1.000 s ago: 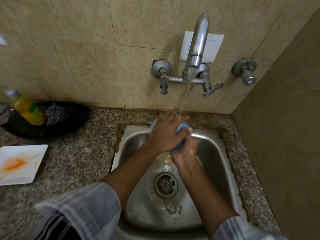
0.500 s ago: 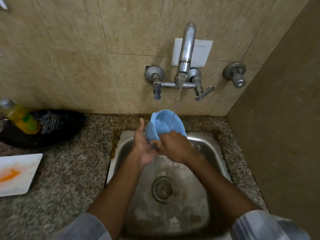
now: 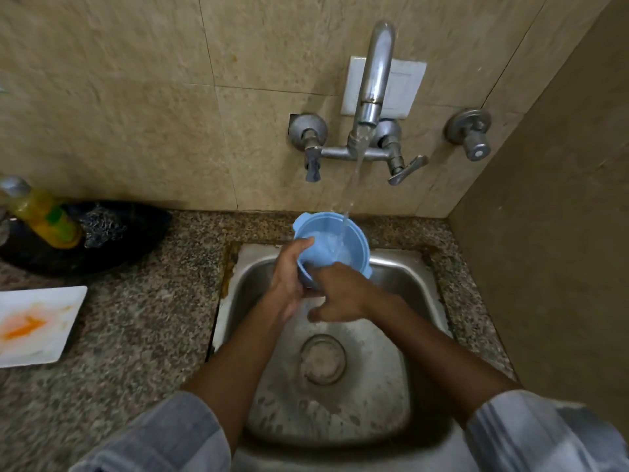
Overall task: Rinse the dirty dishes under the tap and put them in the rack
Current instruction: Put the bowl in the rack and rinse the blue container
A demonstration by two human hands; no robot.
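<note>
While tap [image 3: 373, 83] water fills blue bowl [image 3: 335, 245], left hand [image 3: 289, 277] grips rim, right hand [image 3: 343, 294] holds base; rinsing step; next: tip out, find rack, unseen.

A single head-worn camera looks steeply down from above and in front of the steel sink [image 3: 391, 267], facing the tiled wall behind it. It sits close: the sink fills the lower middle of the wide-angle view, with the person's forearms and sleeves entering from the bottom edge. The wall tap [image 3: 372, 90] stands directly behind the sink, near the top. Left of the sink runs the granite table [image 3: 143, 321]; right of it rises a side wall.
</note>
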